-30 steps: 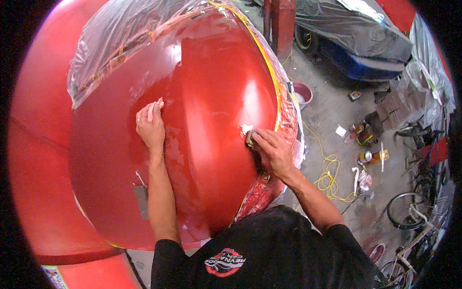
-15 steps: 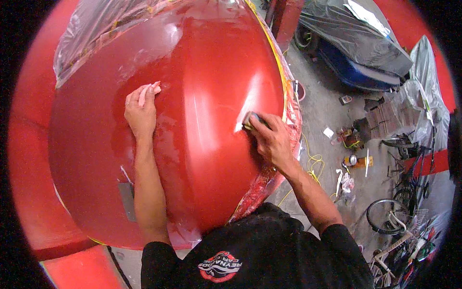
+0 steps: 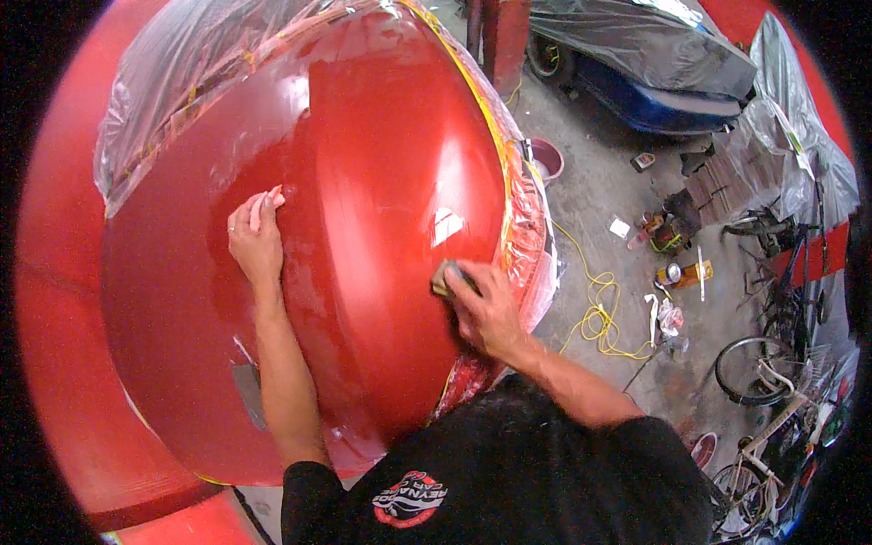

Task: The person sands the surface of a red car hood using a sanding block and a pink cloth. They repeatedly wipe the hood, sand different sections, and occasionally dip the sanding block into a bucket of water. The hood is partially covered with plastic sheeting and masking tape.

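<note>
A large glossy red car body panel (image 3: 363,182) fills the middle of the view, with clear plastic sheeting (image 3: 200,64) and yellow tape masking its upper and right edges. My left hand (image 3: 254,238) lies flat on the panel's left part, fingers together, holding nothing. My right hand (image 3: 486,307) presses a small grey sanding block (image 3: 447,277) against the panel near its right edge. Wet, dull streaks show on the red paint between the two hands.
On the concrete floor to the right lie a yellow cord (image 3: 599,318), cans and bottles (image 3: 677,263), and a pink bucket (image 3: 547,159). Bicycles (image 3: 772,381) stand at the right. A covered vehicle (image 3: 636,54) is parked at the top.
My right hand has slid the sanding block down the panel's right side. My left hand has stayed flat on the panel. My head has shifted a little.
</note>
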A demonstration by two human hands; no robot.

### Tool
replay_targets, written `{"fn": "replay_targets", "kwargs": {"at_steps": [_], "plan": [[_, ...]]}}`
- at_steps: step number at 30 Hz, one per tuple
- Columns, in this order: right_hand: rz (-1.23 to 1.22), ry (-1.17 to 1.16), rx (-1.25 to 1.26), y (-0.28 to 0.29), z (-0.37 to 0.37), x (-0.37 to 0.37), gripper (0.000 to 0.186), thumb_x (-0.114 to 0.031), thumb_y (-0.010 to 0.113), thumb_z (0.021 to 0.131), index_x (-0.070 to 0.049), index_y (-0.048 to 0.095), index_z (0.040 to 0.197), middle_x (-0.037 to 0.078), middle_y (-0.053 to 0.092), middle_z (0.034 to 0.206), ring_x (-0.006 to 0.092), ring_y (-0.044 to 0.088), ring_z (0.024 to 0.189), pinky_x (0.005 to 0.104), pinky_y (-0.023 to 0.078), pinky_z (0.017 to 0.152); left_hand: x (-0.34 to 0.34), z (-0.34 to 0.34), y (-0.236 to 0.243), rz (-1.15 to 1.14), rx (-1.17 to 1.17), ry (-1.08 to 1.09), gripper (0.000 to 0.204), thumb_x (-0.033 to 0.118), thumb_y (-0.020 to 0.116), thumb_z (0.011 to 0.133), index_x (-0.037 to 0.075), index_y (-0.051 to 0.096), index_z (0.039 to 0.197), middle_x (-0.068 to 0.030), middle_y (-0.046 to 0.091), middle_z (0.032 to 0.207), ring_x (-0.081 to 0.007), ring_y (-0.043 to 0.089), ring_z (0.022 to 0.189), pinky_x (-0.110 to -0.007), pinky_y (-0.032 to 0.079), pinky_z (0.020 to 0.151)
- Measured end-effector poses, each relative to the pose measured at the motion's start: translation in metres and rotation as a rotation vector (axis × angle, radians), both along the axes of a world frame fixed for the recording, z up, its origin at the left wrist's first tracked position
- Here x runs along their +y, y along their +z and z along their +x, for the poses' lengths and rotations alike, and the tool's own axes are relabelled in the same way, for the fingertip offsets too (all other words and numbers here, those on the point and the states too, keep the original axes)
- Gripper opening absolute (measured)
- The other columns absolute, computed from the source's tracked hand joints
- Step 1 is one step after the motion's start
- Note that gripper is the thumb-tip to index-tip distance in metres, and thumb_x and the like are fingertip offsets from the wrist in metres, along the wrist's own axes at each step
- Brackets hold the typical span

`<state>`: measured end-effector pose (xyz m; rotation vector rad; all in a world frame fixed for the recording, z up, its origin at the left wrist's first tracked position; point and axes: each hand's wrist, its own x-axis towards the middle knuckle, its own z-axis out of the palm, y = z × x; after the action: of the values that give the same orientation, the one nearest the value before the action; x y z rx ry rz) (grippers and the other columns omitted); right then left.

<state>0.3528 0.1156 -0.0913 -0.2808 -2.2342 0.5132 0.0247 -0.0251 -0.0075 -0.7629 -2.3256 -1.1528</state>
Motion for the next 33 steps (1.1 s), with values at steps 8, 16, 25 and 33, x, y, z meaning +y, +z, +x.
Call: {"fn": "replay_targets", "kwargs": {"at_steps": [8, 16, 25, 33], "plan": [[0.027, -0.038, -0.018, 0.011, -0.020, 0.025, 0.054, -0.004, 0.067, 0.079, -0.007, 0.056, 0.131, 0.018, 0.059, 0.122, 0.0383, 0.057, 0.106, 0.0480, 0.048, 0.092, 0.001, 0.005, 0.003, -0.062, 0.053, -0.020, 0.030, 0.030, 0.067, 0.097, 0.004, 0.073, 0.110, -0.0118, 0.071, 0.114, -0.0291, 0.063, 0.112, -0.041, 0.049, 0.097], [-0.036, -0.145, 0.025, 0.020, -0.041, 0.043, 0.047, -0.005, 0.068, 0.080, -0.006, 0.059, 0.126, 0.021, 0.060, 0.117, 0.0394, 0.057, 0.101, 0.0482, 0.049, 0.086, 0.003, 0.000, 0.001, -0.104, 0.049, -0.029, 0.029, 0.030, 0.065, 0.098, 0.005, 0.072, 0.112, -0.0139, 0.069, 0.116, -0.0305, 0.062, 0.113, -0.043, 0.049, 0.097], [-0.079, -0.058, 0.065, 0.016, -0.047, 0.040, 0.054, -0.002, 0.068, 0.075, -0.006, 0.058, 0.128, 0.018, 0.059, 0.122, 0.0392, 0.057, 0.107, 0.0484, 0.048, 0.092, 0.007, -0.002, -0.007, -0.055, 0.024, -0.041, 0.032, 0.030, 0.066, 0.098, 0.003, 0.071, 0.113, -0.0143, 0.068, 0.116, -0.0298, 0.062, 0.113, -0.042, 0.049, 0.097], [-0.046, 0.010, 0.009, 0.020, -0.037, 0.032, 0.059, 0.000, 0.068, 0.073, -0.007, 0.058, 0.131, 0.017, 0.061, 0.126, 0.0361, 0.059, 0.112, 0.0477, 0.048, 0.096, 0.002, -0.003, 0.000, -0.086, 0.046, -0.039, 0.029, 0.029, 0.066, 0.098, 0.006, 0.072, 0.113, -0.0140, 0.066, 0.119, -0.0299, 0.063, 0.113, -0.042, 0.050, 0.097]]}}
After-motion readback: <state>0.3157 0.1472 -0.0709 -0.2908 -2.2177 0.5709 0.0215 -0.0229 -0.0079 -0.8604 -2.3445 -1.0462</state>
